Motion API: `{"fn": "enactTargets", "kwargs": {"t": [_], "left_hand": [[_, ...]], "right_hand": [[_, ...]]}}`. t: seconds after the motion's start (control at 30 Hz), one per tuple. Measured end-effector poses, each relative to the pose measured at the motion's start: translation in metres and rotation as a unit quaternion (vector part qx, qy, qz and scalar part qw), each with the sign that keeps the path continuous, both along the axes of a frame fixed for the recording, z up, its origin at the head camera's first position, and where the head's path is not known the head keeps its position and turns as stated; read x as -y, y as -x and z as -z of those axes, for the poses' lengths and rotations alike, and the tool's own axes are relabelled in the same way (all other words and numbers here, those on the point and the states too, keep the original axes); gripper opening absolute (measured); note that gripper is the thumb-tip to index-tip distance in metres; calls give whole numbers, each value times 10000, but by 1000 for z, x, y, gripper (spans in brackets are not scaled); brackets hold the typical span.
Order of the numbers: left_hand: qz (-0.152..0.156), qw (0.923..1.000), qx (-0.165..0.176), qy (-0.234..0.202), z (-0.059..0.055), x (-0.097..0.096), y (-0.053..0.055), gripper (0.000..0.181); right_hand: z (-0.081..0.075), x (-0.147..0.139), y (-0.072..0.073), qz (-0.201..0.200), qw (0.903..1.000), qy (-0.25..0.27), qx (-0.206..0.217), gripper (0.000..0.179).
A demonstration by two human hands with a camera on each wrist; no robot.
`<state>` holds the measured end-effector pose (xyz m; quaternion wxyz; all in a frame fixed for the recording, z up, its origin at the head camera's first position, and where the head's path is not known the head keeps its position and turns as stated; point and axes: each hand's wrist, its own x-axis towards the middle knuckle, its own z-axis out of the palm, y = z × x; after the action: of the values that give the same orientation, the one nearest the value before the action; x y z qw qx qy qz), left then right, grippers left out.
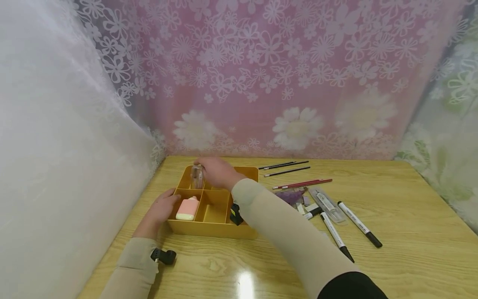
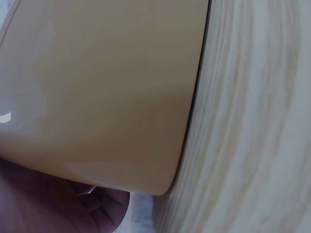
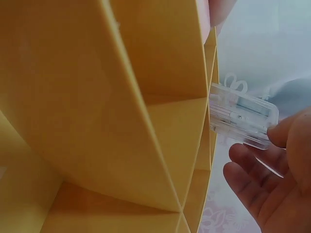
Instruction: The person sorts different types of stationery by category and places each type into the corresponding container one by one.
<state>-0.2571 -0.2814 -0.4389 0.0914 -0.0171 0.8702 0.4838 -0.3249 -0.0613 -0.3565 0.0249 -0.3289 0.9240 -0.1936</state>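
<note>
A yellow divided tray (image 1: 213, 228) sits on the wooden table. My right hand (image 1: 218, 172) reaches over its back-left compartment and pinches a small clear plastic container (image 1: 196, 176). In the right wrist view the clear container (image 3: 243, 119) hangs just past the tray's dividers (image 3: 160, 111), held between thumb and fingertips (image 3: 286, 138). My left hand (image 1: 161, 209) rests against the tray's left wall, fingers relaxed. The left wrist view shows only that outer wall (image 2: 107, 87), the tabletop and a bit of the hand (image 2: 53, 204). A pale pink bottle (image 1: 187, 209) lies in the front-left compartment.
Right of the tray lie dark pencils (image 1: 285, 165), a red pencil (image 1: 302, 183), a purple item (image 1: 290, 196), a clear packet (image 1: 326, 204) and two white markers (image 1: 359, 223). Flowered curtains close off the back and both sides of the table (image 1: 410, 232).
</note>
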Motion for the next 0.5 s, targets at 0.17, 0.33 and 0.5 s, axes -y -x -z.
{"fn": "enactTargets", "kwargs": {"t": [0.17, 0.33, 0.5], "left_hand": [[-23, 10000, 20, 6, 1, 1, 0, 54], [-30, 10000, 48, -8, 0, 1, 2, 54], [-38, 10000, 66, 13, 1, 2, 2, 54]], "right_hand": [[2, -2, 4, 107, 9999, -50, -32, 46], [1, -7, 7, 128, 9997, -102, -180, 46], [0, -17, 7, 49, 10000, -59, -46, 42]]}}
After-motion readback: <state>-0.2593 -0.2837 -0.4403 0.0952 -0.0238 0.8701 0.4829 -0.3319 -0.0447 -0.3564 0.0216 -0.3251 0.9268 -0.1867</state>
